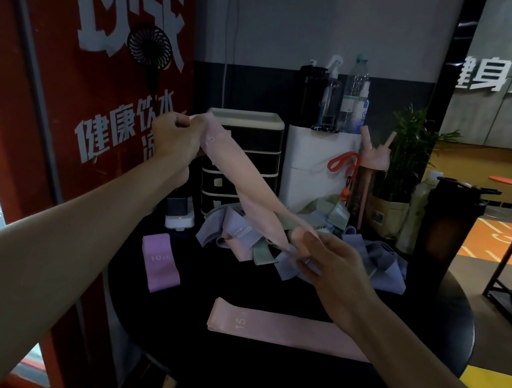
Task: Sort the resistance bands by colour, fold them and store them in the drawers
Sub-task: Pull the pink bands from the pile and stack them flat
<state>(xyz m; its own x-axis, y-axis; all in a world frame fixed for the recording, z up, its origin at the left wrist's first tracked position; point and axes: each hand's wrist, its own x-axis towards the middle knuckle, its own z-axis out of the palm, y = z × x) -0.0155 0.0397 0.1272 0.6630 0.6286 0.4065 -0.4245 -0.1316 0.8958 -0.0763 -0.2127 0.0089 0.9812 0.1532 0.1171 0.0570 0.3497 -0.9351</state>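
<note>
Two hands hold one pink band (pixel 248 189) in the air above the counter (pixel 255 374).

1. Left hand (pixel 175 136): raised, with the fingers (pixel 181 121) curled round the upper end of the pink band. A short tip of the band sticks out past the fingers on the far side.
2. Right hand (pixel 333 264): lower and nearer. Its thumb and fingers (pixel 303 243) pinch the lower end of the same band.
3. Pink band: runs on a slant from the left fingers down to the right fingers, twisted along its length and clear of the counter.

Position of the other items:

- A pile of bands (pixel 236 233), in lilac, pale green and pink, lies loose on the counter directly below and beyond the right fingers.
- A purple band (pixel 159 261), folded and marked "10", lies flat on the counter below the left fingers and well apart from them.
- A second pink band (pixel 278 327), marked "15", lies flat and unfolded on the near side of the right fingers. The right wrist covers one end of it.
- The drawer unit (pixel 261 148), dark with pale frames, stands just beyond the left fingers, behind the slanted band. Whether its drawers are fully closed cannot be told.
- A black bottle (pixel 446 233) stands on the counter well to the right of the right fingers.
</note>
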